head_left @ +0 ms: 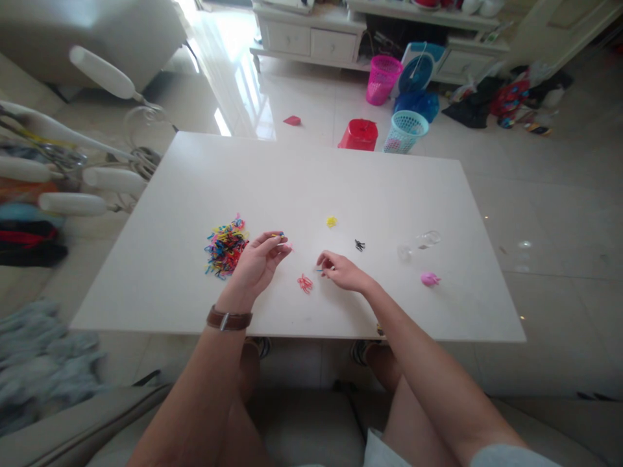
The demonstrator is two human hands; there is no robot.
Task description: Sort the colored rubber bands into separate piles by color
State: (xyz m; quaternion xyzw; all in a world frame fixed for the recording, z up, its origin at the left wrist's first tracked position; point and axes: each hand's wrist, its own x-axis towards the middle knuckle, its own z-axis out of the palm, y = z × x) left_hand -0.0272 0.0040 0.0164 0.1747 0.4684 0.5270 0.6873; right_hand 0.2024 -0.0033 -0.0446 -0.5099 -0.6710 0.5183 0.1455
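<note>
White, smooth-topped rectangular bench [302, 175] bearing small coloured loops and other items. Left: a dense multicoloured heap of thin loops [224, 251]. Centre — four smaller single-colour groups, well apart from one another: a pink cluster [289, 248] nearest the heap, a compact yellow cluster [331, 222] farthest back, a loose red cluster [305, 283] nearest the front edge, and a black cluster [359, 245] rightmost. Right — a clear, transparent elongated piece [430, 239], a clear rounded piece [403, 252] beside it, and a lumpy pink object [429, 279] nearer the front.
</note>
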